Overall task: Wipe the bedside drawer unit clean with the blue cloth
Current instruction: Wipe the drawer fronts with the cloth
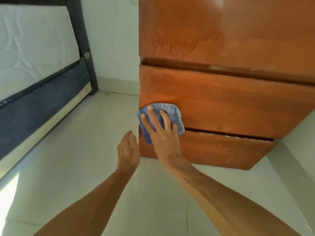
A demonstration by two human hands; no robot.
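The brown wooden drawer unit (pixel 221 99) fills the upper right, seen from above, with two drawer fronts below its top. My right hand (pixel 162 133) lies flat with spread fingers on the blue cloth (pixel 177 114), pressing it against the lower left corner of the upper drawer front. My left hand (pixel 128 150) rests against the unit's left side edge near the bottom, fingers together and extended, holding nothing.
A bed with a white mattress (pixel 34 45) on a dark blue base (pixel 42 106) and a dark frame post (pixel 85 53) stands at the left. Pale tiled floor (pixel 76 167) lies between bed and unit. A white wall (pixel 112 40) is behind.
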